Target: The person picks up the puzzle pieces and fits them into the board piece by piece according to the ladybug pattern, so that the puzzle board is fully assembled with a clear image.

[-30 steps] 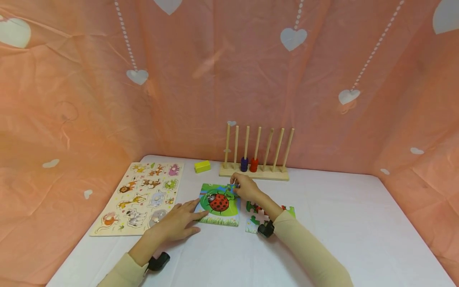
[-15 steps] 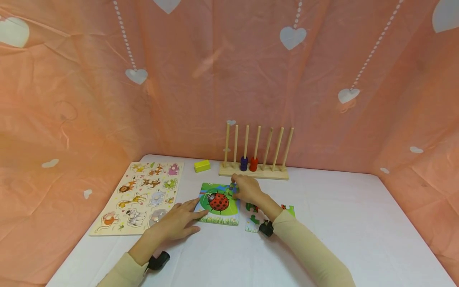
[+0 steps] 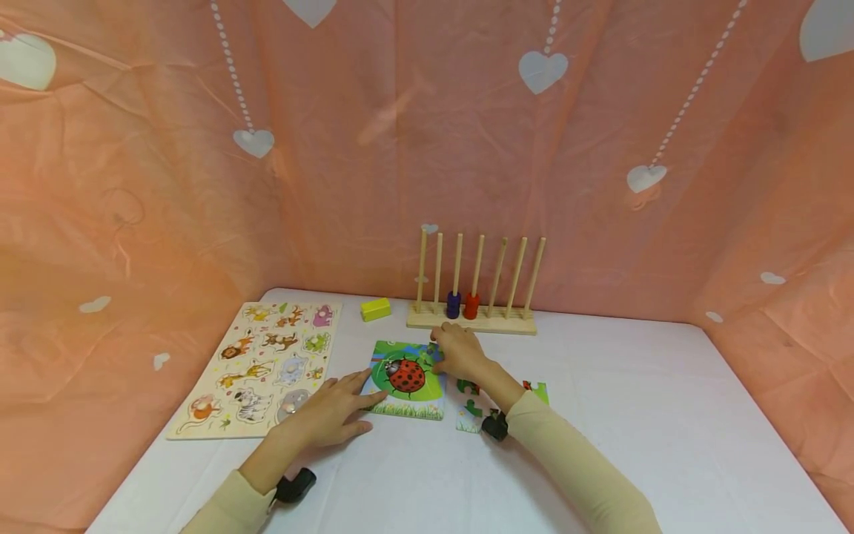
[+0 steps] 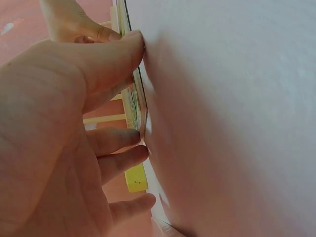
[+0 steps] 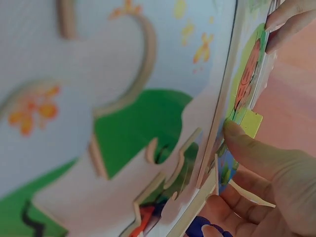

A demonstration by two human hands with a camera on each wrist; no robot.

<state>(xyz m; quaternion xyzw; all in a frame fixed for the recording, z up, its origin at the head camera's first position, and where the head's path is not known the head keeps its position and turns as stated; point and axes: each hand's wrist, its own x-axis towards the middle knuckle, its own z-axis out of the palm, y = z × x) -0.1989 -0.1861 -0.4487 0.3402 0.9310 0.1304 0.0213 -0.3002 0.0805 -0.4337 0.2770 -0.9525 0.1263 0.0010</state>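
A ladybug jigsaw puzzle [image 3: 408, 409] lies flat on the white table, with a red spotted ladybug on a green leaf. My left hand [image 3: 331, 410] rests at its left edge, fingers spread and fairly straight. At the puzzle's upper right corner, my right hand [image 3: 462, 351] pinches a blue and green puzzle piece [image 5: 226, 170] between thumb and fingers. That piece stands tilted against the corner in the right wrist view; from the head it is mostly hidden by the hand. Several loose puzzle pieces [image 3: 469, 423] lie under the right forearm, partly covered.
An animal peg puzzle board [image 3: 230, 363] lies at the left, close to the left hand. A yellow block [image 3: 376, 309] sits behind the ladybug puzzle. At the back stands a wooden peg rack [image 3: 500, 325] with purple beads [image 3: 454, 305] and red beads [image 3: 471, 305].
My right hand has shifted slightly at the puzzle's upper right corner, its fingers now lower over the piece. The left hand stays in place.
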